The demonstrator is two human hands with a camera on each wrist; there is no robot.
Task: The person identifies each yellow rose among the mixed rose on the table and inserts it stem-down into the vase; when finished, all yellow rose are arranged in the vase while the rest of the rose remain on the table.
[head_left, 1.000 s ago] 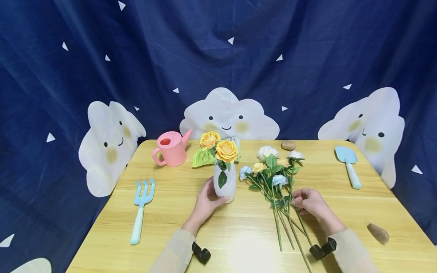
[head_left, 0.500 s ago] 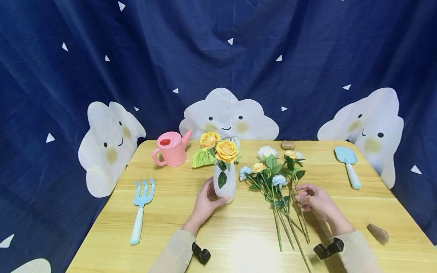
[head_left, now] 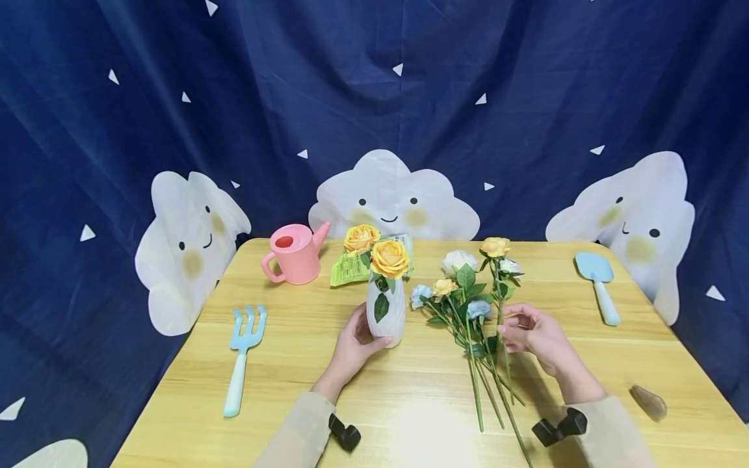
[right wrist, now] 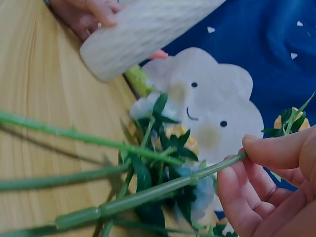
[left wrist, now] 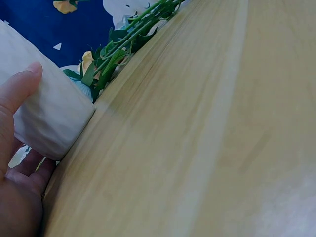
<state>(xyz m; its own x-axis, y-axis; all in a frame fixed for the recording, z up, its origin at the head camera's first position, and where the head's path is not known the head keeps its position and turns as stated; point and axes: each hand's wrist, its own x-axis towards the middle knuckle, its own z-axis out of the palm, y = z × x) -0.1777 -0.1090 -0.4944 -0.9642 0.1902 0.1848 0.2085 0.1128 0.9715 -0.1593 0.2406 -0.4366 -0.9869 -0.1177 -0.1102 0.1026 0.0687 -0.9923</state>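
In the head view, my left hand [head_left: 353, 349] grips the lower part of a white textured vase [head_left: 395, 315] standing on the table. Two orange-yellow roses [head_left: 389, 259] are in it. My right hand [head_left: 538, 339] pinches a yellow artificial rose [head_left: 495, 247] by its stem between thumb and fingers. The green stem [right wrist: 148, 196] slants down from the fingertips in the right wrist view. Beside the hand lies a bunch of flowers: a white one [head_left: 459, 261], a blue one [head_left: 479, 309] and a pale yellow one [head_left: 443, 288] among them, their stems crossing. The left wrist view shows the thumb against the vase [left wrist: 52, 106].
A pink watering can [head_left: 297, 260] and a green packet [head_left: 349, 269] stand behind the vase, the packet partly hidden. A blue hand fork [head_left: 238, 364] lies at left, a blue hand shovel [head_left: 598, 283] at right. A brown stone [head_left: 649, 402] lies near the right edge.
My right hand has drawn the yellow rose out from among the flowers and raised it; its bloom now covers the stone at the back. The left hand and vase have stayed put.
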